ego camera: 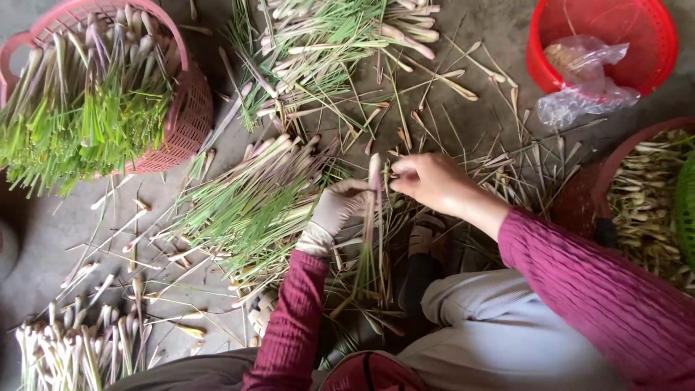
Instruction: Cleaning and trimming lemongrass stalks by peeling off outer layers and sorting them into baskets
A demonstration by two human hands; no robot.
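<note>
My left hand, in a pale glove, grips a lemongrass stalk held upright, white bulb end up and green leaves trailing down toward my lap. My bare right hand is pinched at the top of that stalk, fingertips on its outer leaf next to the bulb. Just left of my hands lies a loose pile of lemongrass stalks on the concrete floor. Both sleeves are maroon.
A pink basket packed with lemongrass lies at top left. More stalks lie at top centre and another bunch at bottom left. A red basket holding a plastic bag sits top right, a reddish basin of trimmings at right.
</note>
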